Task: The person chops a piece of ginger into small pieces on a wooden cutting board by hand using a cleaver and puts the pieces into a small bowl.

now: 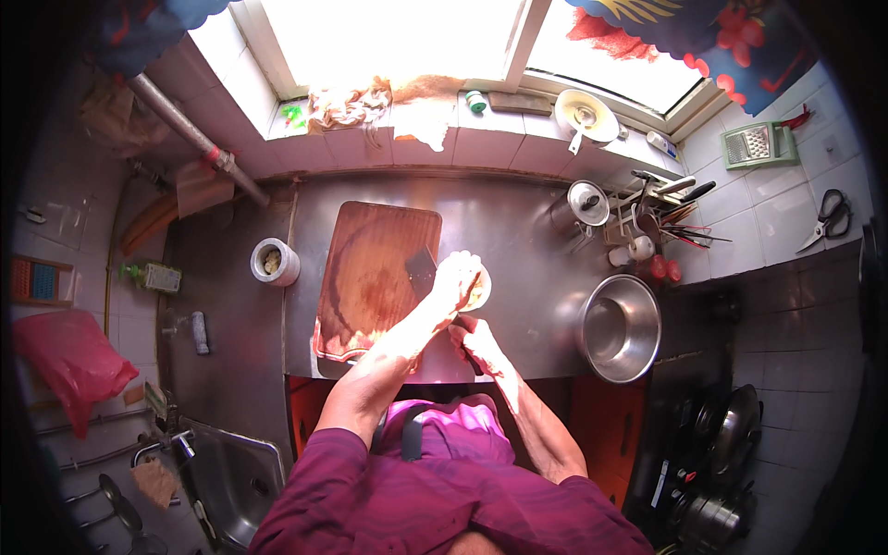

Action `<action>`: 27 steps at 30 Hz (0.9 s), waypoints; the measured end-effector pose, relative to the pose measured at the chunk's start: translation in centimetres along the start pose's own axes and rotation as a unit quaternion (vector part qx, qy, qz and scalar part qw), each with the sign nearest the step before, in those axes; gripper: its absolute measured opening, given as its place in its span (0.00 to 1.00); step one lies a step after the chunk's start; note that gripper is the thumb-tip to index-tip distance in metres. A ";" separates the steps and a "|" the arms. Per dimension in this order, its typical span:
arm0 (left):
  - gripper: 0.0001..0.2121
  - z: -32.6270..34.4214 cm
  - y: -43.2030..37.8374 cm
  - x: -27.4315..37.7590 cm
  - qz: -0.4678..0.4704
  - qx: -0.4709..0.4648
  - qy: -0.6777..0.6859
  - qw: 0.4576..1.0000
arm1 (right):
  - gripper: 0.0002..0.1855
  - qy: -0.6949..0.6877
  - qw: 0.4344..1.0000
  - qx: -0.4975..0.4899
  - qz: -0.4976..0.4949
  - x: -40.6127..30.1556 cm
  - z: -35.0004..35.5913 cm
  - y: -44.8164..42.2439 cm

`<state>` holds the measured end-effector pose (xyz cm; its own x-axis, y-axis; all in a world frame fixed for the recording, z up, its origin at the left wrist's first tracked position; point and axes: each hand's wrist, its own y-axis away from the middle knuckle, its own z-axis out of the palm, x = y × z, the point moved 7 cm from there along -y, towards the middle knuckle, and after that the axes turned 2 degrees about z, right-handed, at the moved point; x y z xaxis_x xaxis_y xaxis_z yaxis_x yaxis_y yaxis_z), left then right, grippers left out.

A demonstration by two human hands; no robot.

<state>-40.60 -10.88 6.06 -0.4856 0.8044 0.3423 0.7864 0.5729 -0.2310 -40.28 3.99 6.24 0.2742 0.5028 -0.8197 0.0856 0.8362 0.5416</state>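
My right hand (479, 341) grips the dark handle of a knife near the counter's front edge. A broad dark cleaver blade (420, 269) lies up and to the left, over the right side of a wooden cutting board (378, 277). It appears to belong to the same knife, its middle hidden by my left arm. Bright and overexposed, my left hand (456, 274) is over a small bowl (487, 283) holding pale pieces (477, 297). Its fingers look bent, and whether they hold anything is unclear. Left of the board stands a stone-like mortar (291, 263) with pale lumps inside.
A steel pot (652, 329) stands on the right of the metal counter (527, 229). Behind it are a lidded pot (588, 202) and a utensil rack (635, 215). A sink (236, 472) is at lower left, and a soap bottle (163, 277) stands farther left.
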 end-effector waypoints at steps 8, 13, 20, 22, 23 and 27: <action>0.11 -12.5 8.4 -7.5 -0.112 0.261 0.107 0.953 | 0.10 -0.100 0.993 0.018 0.060 -0.9 0.2 -0.1; 0.18 -6.0 17.3 -14.4 -0.130 0.180 0.133 0.966 | 0.28 0.081 0.995 0.002 -0.056 2.1 2.3 -1.2; 0.21 -7.8 17.4 -13.8 -0.198 0.158 0.331 0.909 | 0.31 0.315 0.898 0.063 -0.301 3.0 2.8 -1.5; 0.18 -9.5 19.4 -14.9 -0.240 0.204 0.255 0.914 | 0.34 0.221 0.953 0.009 -0.209 4.1 3.3 -2.2; 0.18 -10.5 20.6 -14.7 -0.271 0.215 0.248 0.905 | 0.36 0.286 0.936 0.045 -0.202 3.6 3.2 -1.6; 0.12 -11.9 24.1 -14.5 -0.305 0.267 0.053 0.913 | 0.44 0.514 0.786 0.100 -0.329 2.5 4.2 -1.1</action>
<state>-10.11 -10.57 6.37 -0.7094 0.3059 0.6349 0.0701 0.9270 -0.3683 -35.67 3.42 4.40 -0.8024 -0.0272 -0.5962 0.0623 0.9897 -0.1290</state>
